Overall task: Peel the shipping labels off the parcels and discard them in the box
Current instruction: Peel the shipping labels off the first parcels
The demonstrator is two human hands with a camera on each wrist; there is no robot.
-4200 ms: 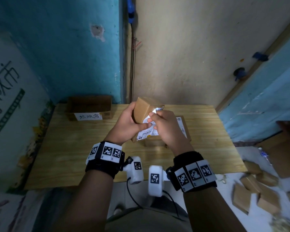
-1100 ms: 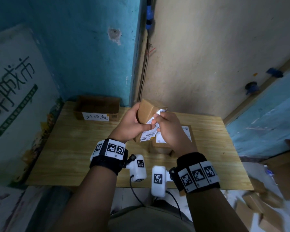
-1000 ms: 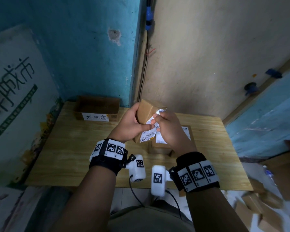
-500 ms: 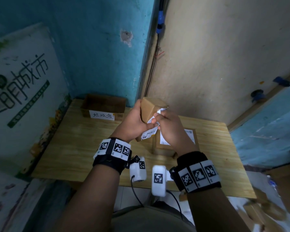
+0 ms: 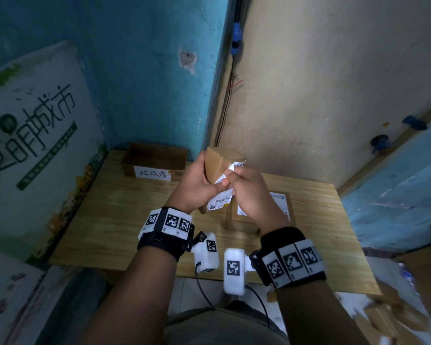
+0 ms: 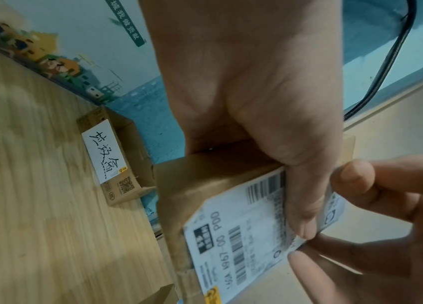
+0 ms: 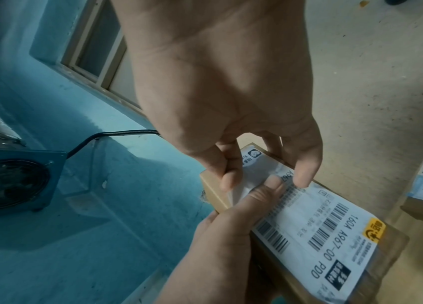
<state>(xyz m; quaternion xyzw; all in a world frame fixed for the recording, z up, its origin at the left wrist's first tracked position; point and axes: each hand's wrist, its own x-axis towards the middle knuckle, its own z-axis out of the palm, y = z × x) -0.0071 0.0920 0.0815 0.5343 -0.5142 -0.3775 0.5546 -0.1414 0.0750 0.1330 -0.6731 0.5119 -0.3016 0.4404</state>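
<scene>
My left hand (image 5: 199, 185) grips a small brown parcel (image 5: 217, 163) in the air above the wooden table (image 5: 110, 220), with its thumb pressed on the white shipping label (image 6: 244, 236). My right hand (image 5: 246, 190) pinches the label's lifted upper corner (image 7: 254, 176) between thumb and fingers. Most of the label (image 7: 322, 226) still lies flat on the parcel (image 7: 387, 257). A second parcel (image 5: 291, 215) with its own label (image 5: 276, 197) lies on the table under my right hand. The open cardboard discard box (image 5: 154, 158), marked by a handwritten white tag (image 6: 104, 152), stands at the table's far left corner.
The table sits in a corner between a blue wall (image 5: 135, 70) and a beige wall (image 5: 334, 83). A printed white board (image 5: 35, 145) leans along the left edge. Several loose cardboard boxes (image 5: 396, 314) lie on the floor to the right.
Both hands keep the same hold on parcel and label. The held parcel has risen slightly toward the wall, and the view has shifted right, so the table sits further left in the frame.
</scene>
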